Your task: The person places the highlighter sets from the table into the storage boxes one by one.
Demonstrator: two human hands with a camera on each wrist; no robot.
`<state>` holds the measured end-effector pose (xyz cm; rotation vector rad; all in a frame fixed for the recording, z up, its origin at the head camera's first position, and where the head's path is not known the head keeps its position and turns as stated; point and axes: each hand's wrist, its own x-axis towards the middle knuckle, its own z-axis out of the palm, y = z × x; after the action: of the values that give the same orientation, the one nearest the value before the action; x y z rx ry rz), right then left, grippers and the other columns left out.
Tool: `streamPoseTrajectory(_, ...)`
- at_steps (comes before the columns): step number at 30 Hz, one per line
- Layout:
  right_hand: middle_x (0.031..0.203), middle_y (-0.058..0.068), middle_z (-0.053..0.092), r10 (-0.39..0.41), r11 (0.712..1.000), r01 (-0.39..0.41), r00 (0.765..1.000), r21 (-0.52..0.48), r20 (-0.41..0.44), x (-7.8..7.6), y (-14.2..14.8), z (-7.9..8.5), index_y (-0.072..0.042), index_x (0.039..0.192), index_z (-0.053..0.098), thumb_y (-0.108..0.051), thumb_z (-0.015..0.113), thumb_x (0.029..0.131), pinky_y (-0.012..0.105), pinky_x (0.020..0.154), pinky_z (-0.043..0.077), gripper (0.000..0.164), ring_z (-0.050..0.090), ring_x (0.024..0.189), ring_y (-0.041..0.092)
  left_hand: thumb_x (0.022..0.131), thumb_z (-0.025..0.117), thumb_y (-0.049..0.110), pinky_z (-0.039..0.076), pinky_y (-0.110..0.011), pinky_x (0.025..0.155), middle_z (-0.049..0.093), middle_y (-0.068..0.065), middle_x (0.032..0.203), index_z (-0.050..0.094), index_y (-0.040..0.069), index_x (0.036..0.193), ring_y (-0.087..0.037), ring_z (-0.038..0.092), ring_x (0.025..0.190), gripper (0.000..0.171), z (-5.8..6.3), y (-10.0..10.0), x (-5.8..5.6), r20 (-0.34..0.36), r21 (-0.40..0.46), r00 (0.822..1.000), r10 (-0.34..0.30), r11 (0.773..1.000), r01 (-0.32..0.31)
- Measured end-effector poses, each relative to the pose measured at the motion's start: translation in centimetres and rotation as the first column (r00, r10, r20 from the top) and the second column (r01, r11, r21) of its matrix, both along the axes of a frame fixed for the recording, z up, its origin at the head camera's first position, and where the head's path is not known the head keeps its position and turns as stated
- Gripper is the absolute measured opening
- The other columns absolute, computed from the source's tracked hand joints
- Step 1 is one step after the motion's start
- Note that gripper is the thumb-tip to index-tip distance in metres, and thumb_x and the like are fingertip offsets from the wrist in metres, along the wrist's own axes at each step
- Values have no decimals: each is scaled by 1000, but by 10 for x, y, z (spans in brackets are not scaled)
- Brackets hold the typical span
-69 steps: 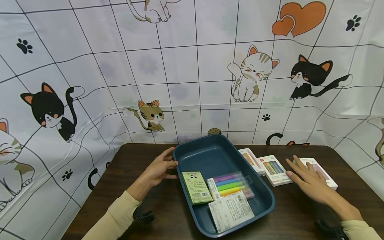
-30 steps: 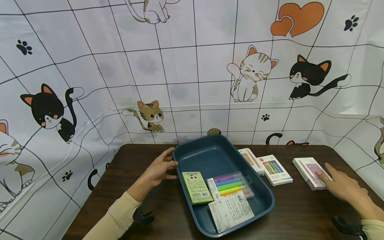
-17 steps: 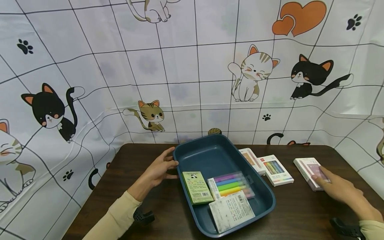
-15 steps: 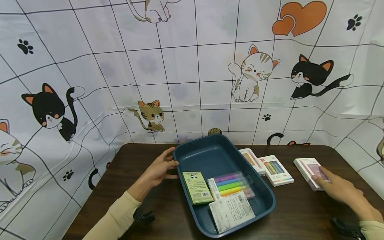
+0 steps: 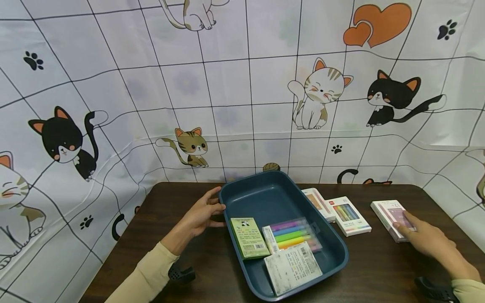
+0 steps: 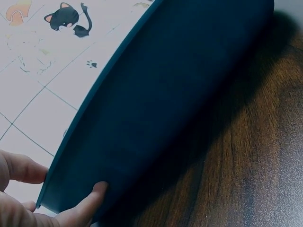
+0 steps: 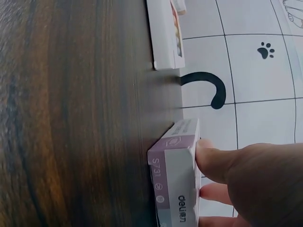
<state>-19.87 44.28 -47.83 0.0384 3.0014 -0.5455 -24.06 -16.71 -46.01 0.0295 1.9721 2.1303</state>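
At the dark blue tray's far left corner, my left hand grips the rim. In the left wrist view the thumb lies against the outer wall and a finger meets the rim. My right hand rests its fingertips on top of a white and purple deli box, which lies flat on the table's right. The right wrist view shows the fingers on its upper face. Inside the tray lie a green box, a clear pack of coloured markers and a white printed box.
Between the tray and my right hand lie a white box with coloured stripes and another white box, partly behind the tray rim. The dark wooden table ends at a white cat-print cloth.
My right hand has moved right from above the white and purple box, then in onto its top. My left hand and the tray have kept their places.
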Motion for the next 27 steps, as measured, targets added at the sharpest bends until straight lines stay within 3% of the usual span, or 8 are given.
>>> streamPoseTrajectory(11, 114, 56, 45, 86, 996, -89, 970, -4, -226, -5, -8, -3, 30, 129, 39, -27, 60, 103, 72, 81, 42, 66, 49, 102, 70, 100, 57, -2, 55, -62, 80, 30, -28, 154, 22, 17, 162, -50, 52, 121, 74, 0, -1, 1, -2, 8, 1000, -9, 1000, 9)
streamPoseTrajectory(21, 115, 55, 45, 8, 999, -21, 941, -33, -338, -3, -17, 0, 21, 131, 48, -26, 74, 93, 72, 81, 40, 66, 46, 102, 68, 100, 58, -1, 54, -63, 81, 30, -28, 154, 22, 17, 162, -48, 53, 121, 74, -1, -1, 2, -6, 4, 1000, -15, 1000, 15)
streamPoseTrajectory(27, 116, 54, 46, -52, 996, 25, 932, -82, -358, -1, -17, 2, 15, 131, 52, -23, 77, 90, 71, 79, 40, 62, 47, 101, 68, 100, 58, -1, 54, -63, 81, 30, -27, 154, 26, 20, 160, -48, 54, 121, 72, -1, 0, 0, -2, 8, 1000, -11, 1000, 11)
